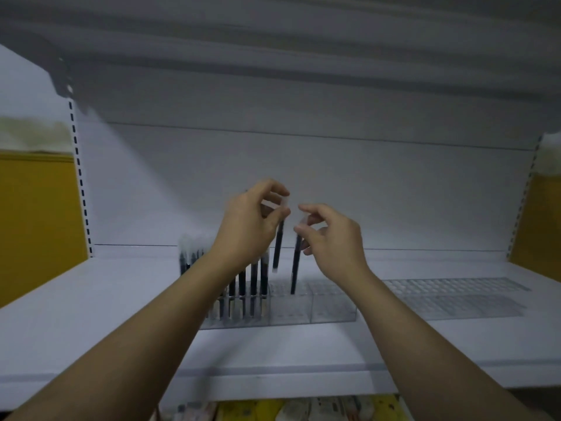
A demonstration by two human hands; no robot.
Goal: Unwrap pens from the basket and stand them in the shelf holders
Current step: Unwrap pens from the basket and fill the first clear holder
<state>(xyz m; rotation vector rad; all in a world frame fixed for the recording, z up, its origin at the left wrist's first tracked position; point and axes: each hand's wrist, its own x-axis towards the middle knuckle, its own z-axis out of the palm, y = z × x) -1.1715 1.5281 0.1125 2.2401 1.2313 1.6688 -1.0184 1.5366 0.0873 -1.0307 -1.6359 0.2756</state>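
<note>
Centrally, left hand pinches a dark pen above the clear holder; right hand pinches a second pen, tip at the holder, on a white shelf.

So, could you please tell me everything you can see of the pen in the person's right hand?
The pen is slim, with a dark barrel and a pale, translucent-looking top end. The right hand pinches it near that top. It stands almost upright, leaning slightly with its top to the right. Its lower tip meets the clear plastic holder, just right of the standing pens; blur hides whether it is seated.
</note>
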